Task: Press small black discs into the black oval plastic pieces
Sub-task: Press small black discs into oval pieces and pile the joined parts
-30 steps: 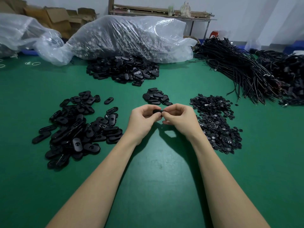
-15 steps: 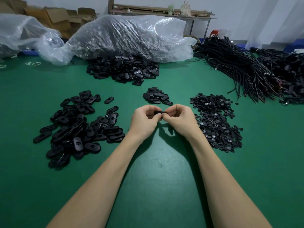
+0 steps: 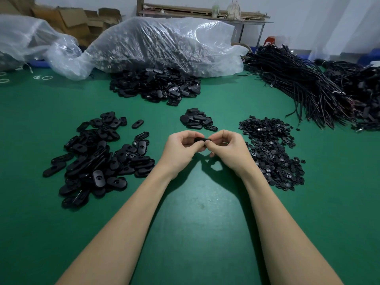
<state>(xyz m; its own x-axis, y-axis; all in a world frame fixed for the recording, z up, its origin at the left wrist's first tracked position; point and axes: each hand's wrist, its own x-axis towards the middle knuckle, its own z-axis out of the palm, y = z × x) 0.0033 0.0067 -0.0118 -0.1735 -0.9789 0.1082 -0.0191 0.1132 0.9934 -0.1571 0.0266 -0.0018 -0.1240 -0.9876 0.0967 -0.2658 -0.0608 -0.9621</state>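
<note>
Forearms reach in from the bottom edge over the green worktop (image 3: 195, 233) and meet near the middle, where both hands are raised a little above the surface, their shadow lying on the green below. The left hand (image 3: 182, 150) and the right hand (image 3: 227, 148) face each other with fingers curled, and between them they pinch one black oval piece (image 3: 200, 139), each grip closed on one end of it, thumbs pressed against its near side. Whether a disc already sits in the piece cannot be told, since the fingers cover most of it. Left of the hands spreads a large heap of oval pieces (image 3: 98, 159), some showing a hole in the middle. Right of the hands, just beside the right wrist, lies a heap of small discs (image 3: 271, 153), several with a pale centre. Just beyond the hands sits a small pile of ovals (image 3: 198, 120). Further back another mound of ovals (image 3: 156, 85) spills against a big clear plastic bag (image 3: 164, 44) full of dark parts, and a second bag (image 3: 30, 40) lies at the far left. At the far right lie thick bundles of black cords (image 3: 308, 83). Behind the bags stand cardboard boxes (image 3: 78, 19) and a shelf (image 3: 205, 14) against the pale wall.
</note>
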